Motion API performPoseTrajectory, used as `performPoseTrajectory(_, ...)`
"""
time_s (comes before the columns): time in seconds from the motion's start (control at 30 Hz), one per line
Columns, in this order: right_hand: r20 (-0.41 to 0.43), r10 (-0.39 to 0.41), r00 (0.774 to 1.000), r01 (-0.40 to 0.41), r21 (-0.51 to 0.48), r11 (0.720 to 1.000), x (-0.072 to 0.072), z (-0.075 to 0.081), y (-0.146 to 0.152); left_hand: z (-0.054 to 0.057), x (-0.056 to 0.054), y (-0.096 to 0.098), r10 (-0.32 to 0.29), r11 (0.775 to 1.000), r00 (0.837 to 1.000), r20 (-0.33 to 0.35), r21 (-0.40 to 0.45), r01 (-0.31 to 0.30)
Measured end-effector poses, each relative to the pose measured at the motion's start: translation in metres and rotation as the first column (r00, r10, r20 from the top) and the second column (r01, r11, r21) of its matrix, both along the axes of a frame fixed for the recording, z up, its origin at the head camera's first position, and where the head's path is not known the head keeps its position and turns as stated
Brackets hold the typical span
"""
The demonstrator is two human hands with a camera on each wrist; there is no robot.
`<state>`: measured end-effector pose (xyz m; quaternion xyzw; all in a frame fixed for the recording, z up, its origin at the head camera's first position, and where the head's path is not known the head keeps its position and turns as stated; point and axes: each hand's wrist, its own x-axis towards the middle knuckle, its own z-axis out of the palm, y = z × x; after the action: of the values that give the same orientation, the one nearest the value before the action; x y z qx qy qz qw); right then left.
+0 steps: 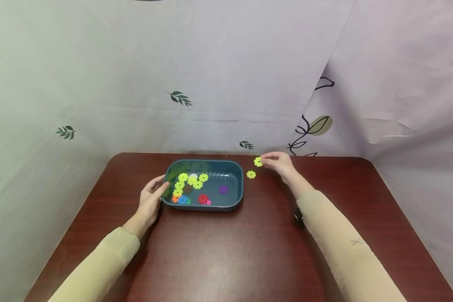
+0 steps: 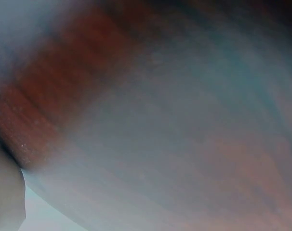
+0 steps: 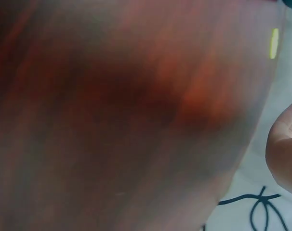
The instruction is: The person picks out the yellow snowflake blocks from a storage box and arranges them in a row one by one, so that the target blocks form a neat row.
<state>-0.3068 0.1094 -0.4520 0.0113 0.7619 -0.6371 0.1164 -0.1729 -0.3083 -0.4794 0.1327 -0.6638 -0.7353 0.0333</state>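
Note:
A dark blue-grey plastic basin [image 1: 201, 207] stands on the table, holding several notched flower-shaped discs. My left hand [image 1: 149, 201] grips its left end, thumb over the rim and fingers along the outside. Most discs inside are yellow [image 1: 179, 185]; a red disc [image 1: 203, 199], a blue disc [image 1: 183, 199] and a purple disc [image 1: 223, 190] are among them. Right of the basin, my right hand [image 1: 281, 164] pinches a yellow disc [image 1: 258, 161] between thumb and fingertips. Another yellow disc [image 1: 251, 174] lies on the table just below it. The left wrist view is mostly blur.
The reddish-brown wooden table [image 1: 226, 260] has rounded far corners. Pale cloth [image 1: 226, 75] with leaf prints hangs behind it and along both sides. A small black object [image 1: 299, 218] shows at the right sleeve's cuff.

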Motion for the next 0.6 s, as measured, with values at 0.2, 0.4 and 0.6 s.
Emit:
performPoseTrajectory(0.2,0.010,-0.008,1.000,0.008,0.019,1.000,0.001,-0.012,0.009,-0.001,0.000,-0.001,-0.003,1.000,1.000,-0.006,-0.002,0.003)
performPoseTrajectory(0.4,0.019,0.022,1.000,-0.023,0.050,0.998,0.003,-0.016,0.012,-0.002,-0.001,-0.001,-0.009,1.000,1.000,-0.014,0.005,0.009)
performPoseTrajectory(0.6,-0.023,0.067,0.998,-0.063,0.131,0.989,0.005,-0.017,0.014,0.001,0.001,0.000,-0.007,1.000,1.000,-0.012,0.011,0.007)
